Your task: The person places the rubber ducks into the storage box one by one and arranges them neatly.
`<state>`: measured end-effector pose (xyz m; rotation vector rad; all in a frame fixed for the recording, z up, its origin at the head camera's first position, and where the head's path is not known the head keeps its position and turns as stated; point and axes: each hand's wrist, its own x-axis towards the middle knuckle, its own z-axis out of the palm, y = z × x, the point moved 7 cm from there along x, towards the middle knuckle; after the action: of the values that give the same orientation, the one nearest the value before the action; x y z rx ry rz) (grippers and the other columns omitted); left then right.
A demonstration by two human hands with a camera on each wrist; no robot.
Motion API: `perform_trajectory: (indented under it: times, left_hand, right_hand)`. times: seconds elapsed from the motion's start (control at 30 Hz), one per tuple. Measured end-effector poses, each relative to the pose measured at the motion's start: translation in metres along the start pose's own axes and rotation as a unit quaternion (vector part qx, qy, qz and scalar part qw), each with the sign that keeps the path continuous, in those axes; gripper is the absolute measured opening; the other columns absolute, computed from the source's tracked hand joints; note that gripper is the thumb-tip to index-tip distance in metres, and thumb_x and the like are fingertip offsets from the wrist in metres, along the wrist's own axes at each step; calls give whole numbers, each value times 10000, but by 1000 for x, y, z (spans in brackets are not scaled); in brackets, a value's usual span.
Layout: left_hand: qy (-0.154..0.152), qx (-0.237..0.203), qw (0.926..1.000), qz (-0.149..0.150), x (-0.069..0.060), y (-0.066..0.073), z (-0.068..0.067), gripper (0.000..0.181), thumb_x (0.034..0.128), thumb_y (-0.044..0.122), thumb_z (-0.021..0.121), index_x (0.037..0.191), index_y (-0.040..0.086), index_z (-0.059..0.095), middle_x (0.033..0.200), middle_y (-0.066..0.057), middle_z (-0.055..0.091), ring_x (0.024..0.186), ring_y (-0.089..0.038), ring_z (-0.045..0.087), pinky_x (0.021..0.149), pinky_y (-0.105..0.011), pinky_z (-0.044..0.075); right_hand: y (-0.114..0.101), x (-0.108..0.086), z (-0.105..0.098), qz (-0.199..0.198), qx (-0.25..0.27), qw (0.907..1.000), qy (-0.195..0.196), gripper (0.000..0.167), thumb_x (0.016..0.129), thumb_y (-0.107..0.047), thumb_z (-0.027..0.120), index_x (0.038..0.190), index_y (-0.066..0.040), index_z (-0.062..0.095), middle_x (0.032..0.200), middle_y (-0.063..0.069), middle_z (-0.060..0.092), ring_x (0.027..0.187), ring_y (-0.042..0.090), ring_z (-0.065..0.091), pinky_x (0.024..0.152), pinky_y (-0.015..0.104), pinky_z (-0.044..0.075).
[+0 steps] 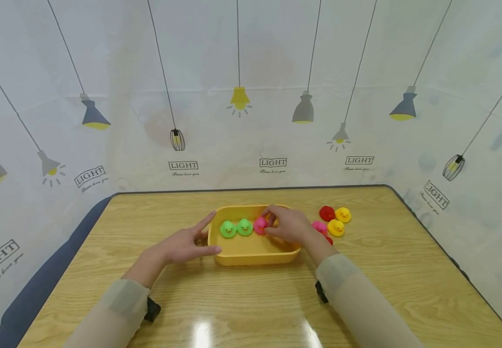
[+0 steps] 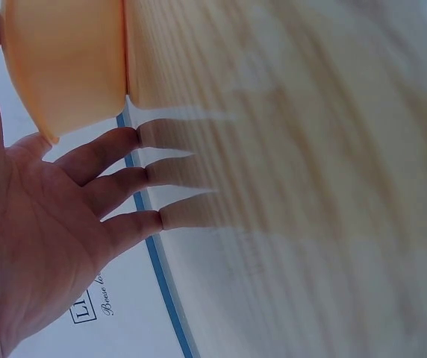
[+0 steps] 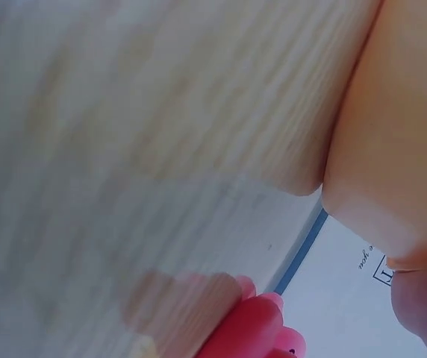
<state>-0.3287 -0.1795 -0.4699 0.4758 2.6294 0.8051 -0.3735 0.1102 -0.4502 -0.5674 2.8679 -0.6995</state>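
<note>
A yellow plastic tray [image 1: 255, 260] stands on the table, with two green rubber ducks [image 1: 228, 230] and a pink rubber duck [image 1: 259, 225] in a row inside. My right hand [image 1: 293, 226] reaches over the tray's right end and pinches the pink duck between thumb and fingers. Only a bit of that hand [image 3: 422, 298] shows in the right wrist view, so its fingertips are hidden there. At the tray's left end, my left hand [image 1: 184, 245] has its fingers extended, the thumb and index finger at the rim; its other fingers touch the tabletop in the left wrist view.
To the tray's right lie more rubber ducks: a pink one [image 1: 319, 227], two yellow ones [image 1: 343, 214] and two red ones [image 1: 327, 213], one partly hidden by my right forearm. The wooden table [image 1: 242, 299] is bordered at the back by a lamp-printed cloth [image 1: 272, 135].
</note>
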Motion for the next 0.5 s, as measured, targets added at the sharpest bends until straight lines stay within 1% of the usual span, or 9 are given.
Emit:
perform_trajectory:
  times: [0.1, 0.17, 0.33, 0.43, 0.5]
  left_hand:
    - [-11, -28, 10000, 37, 1, 1, 0, 1089, 933, 809, 675, 1751, 503, 24, 1637, -166, 580, 1555, -496, 474, 1268, -728, 345]
    - [-7, -50, 10000, 44, 1, 2, 0, 1090, 931, 810, 677, 1750, 508, 23, 1638, -165, 577, 1562, -499, 463, 1274, -728, 335]
    - [14, -32, 10000, 24, 0, 0, 0, 1097, 926, 817, 676, 1752, 500, 27, 1635, -158, 582, 1564, -498, 461, 1276, -728, 332]
    - [24, -2, 10000, 25, 0, -2, 0, 1108, 922, 827, 671, 1756, 488, 26, 1637, -147, 582, 1566, -496, 458, 1279, -725, 330]
    - [31, 2, 10000, 30, -1, -3, 0, 1113, 922, 827, 671, 1759, 480, 24, 1635, -144, 586, 1565, -498, 460, 1277, -724, 333]
  right_hand:
    - [3, -1, -3, -44, 391, 9991, 137, 435, 999, -315, 825, 1394, -205, 681, 1112, -59, 725, 907, 162, 601, 818, 325, 512]
    - [4, -1, -6, -165, 667, 9973, 255, 443, 1008, -301, 816, 1408, -175, 674, 1125, -29, 724, 916, 178, 590, 811, 321, 499]
    - [4, -2, -14, -612, 1363, 9873, 530, 415, 1023, -210, 800, 1397, -85, 669, 1115, 52, 720, 914, 197, 586, 768, 295, 500]
    - [3, -6, -23, -782, 1541, 9822, 734, 389, 1018, -158, 796, 1372, -45, 680, 1097, 84, 731, 910, 199, 607, 749, 283, 511]
    - [3, -11, -31, -762, 1542, 9819, 790, 379, 1021, -171, 795, 1365, -54, 688, 1101, 83, 737, 929, 202, 619, 772, 281, 521]
